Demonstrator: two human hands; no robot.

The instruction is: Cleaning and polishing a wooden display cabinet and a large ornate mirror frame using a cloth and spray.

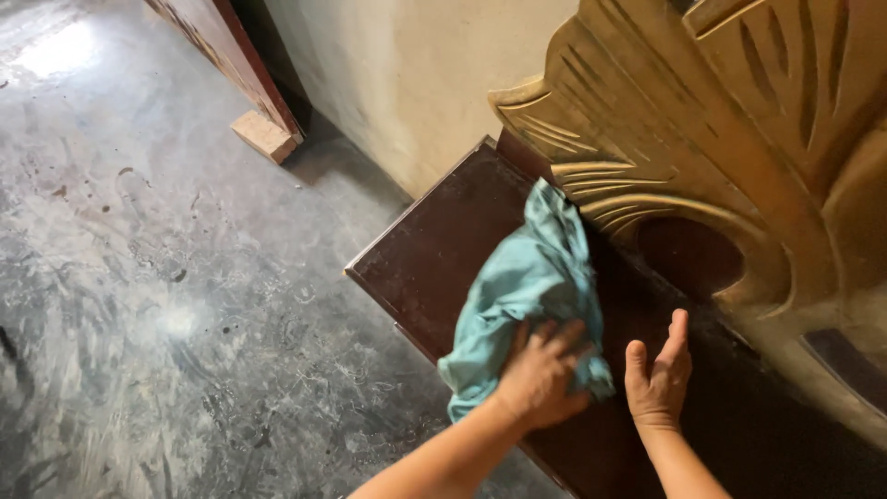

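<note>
A teal cloth (531,277) lies bunched on a dark brown wooden ledge (434,249). My left hand (540,374) presses down on the near end of the cloth, fingers spread over it. My right hand (658,374) hovers just to the right of the cloth, fingers apart and palm turned toward it, holding nothing. The cloth's far end reaches the foot of a carved golden wooden piece (702,129) that rises above the ledge.
A grey marbled floor (157,277) spreads to the left and below the ledge. A cream wall (407,74) stands behind. At the top left a reddish wooden frame (222,46) rests on a small wooden block (265,135).
</note>
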